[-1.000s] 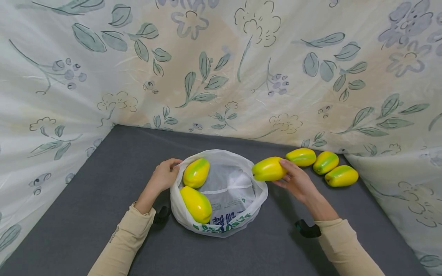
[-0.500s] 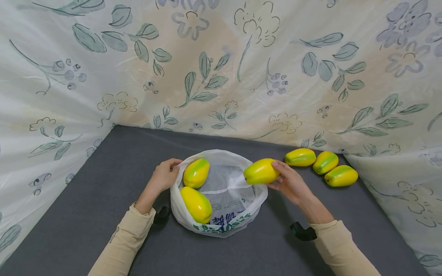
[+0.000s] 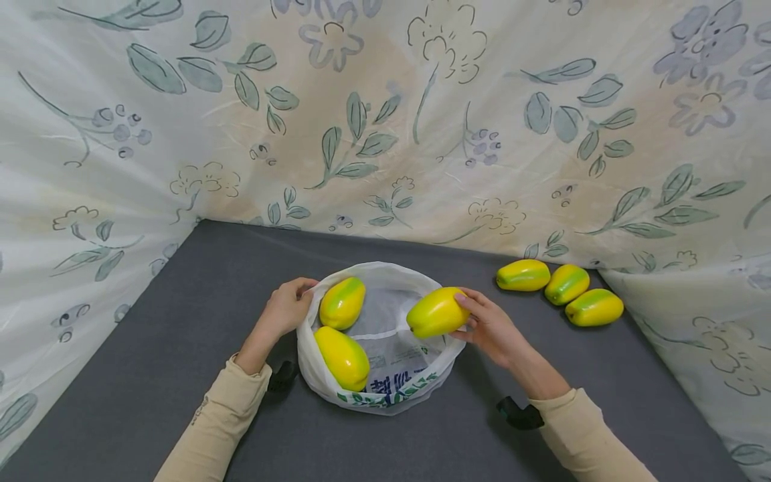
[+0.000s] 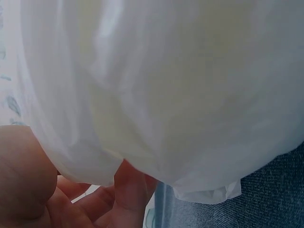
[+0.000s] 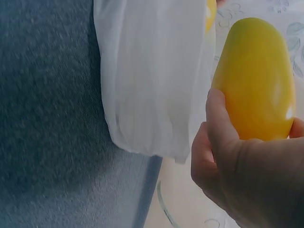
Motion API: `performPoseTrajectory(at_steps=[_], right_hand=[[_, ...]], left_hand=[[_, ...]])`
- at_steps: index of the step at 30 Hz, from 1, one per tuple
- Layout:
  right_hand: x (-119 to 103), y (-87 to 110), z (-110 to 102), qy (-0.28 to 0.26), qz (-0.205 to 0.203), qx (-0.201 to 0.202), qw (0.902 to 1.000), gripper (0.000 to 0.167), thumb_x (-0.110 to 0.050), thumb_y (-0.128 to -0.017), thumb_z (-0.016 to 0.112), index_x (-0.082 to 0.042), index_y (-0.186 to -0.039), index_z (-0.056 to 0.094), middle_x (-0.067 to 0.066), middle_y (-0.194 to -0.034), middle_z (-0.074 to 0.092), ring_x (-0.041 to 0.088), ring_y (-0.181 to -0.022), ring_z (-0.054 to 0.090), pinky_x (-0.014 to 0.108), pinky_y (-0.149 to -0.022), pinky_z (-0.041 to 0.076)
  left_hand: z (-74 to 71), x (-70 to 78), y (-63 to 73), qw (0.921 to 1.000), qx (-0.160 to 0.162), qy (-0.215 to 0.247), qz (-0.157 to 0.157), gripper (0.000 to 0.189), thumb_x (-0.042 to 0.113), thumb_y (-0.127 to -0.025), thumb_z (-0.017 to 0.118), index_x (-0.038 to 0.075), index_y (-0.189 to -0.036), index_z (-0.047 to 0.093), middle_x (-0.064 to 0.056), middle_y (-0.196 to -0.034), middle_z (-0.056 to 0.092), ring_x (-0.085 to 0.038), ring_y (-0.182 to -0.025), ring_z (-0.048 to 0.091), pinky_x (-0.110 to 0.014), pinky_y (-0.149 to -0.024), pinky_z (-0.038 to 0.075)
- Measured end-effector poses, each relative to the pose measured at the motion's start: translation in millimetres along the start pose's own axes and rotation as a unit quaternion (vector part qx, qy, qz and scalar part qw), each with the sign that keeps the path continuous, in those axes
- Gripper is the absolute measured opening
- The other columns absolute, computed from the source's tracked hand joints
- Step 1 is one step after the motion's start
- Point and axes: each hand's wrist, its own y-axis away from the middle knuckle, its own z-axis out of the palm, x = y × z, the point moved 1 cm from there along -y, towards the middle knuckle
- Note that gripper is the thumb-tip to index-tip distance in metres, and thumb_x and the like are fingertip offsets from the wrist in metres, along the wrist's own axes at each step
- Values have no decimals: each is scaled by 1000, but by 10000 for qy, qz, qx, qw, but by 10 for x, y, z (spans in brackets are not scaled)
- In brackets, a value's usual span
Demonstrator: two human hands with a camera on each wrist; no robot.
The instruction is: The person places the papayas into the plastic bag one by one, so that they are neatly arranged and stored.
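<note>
A white plastic bag with green and blue print stands with its mouth spread wide. Two yellow-green papayas lie inside along its left side. My left hand pinches the bag's left rim; in the left wrist view, the fingers show below the white plastic. Over the right part of the opening, my right hand grips another papaya by its near end, its narrower end pointing left. The right wrist view shows this papaya above the bag's rim, thumb and fingers around its base.
Several more objects are here: three papayas lie grouped at the back right of the dark grey table. Floral cloth hangs behind the table and along both sides.
My right hand has carried its papaya leftward and slightly nearer, from beside the bag's right rim to over its opening. The left hand has stayed at the rim.
</note>
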Motion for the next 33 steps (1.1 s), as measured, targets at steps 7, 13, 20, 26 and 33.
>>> performPoseTrajectory(at_steps=[7, 13, 20, 26, 33], right_hand=[[66, -6, 78, 127, 39, -155, 9998, 56, -30, -101, 47, 0, -144, 26, 14, -132, 39, 30, -112, 44, 50, -95, 41], [114, -17, 126, 2, 74, -249, 9997, 55, -27, -101, 48, 0, -144, 27, 14, -131, 39, 29, -110, 46, 47, -92, 44], [182, -24, 170, 23, 141, -435, 9990, 54, -25, -101, 47, 1, -144, 26, 15, -132, 39, 28, -108, 49, 46, -93, 44], [224, -26, 223, 89, 175, -499, 9986, 54, -24, -101, 49, -1, -144, 26, 17, -132, 38, 29, -110, 48, 49, -94, 42], [264, -43, 278, 105, 255, -599, 9978, 57, -25, -100, 50, -2, -146, 25, 18, -134, 37, 30, -110, 47, 49, -95, 41]], left_hand=[[3, 7, -2, 10000, 27, 7, -8, 33, 10, -99, 45, 0, -129, 56, -21, -112, 60, -30, -89, 59, -38, -68, 50], [9, 6, -5, 10000, 12, 18, -51, 33, 10, -99, 45, 1, -129, 56, -20, -109, 60, -28, -84, 57, -35, -64, 48], [13, 3, -14, 9999, 3, 20, -102, 34, 10, -99, 45, 1, -129, 56, -20, -110, 60, -28, -85, 58, -35, -65, 49], [16, -8, -17, 9999, -10, 19, -105, 34, 10, -99, 45, 1, -130, 55, -20, -113, 59, -28, -86, 58, -36, -66, 49], [24, -26, -26, 10000, -4, -2, -73, 34, 11, -99, 44, 1, -130, 55, -21, -115, 59, -30, -90, 58, -38, -69, 50]])
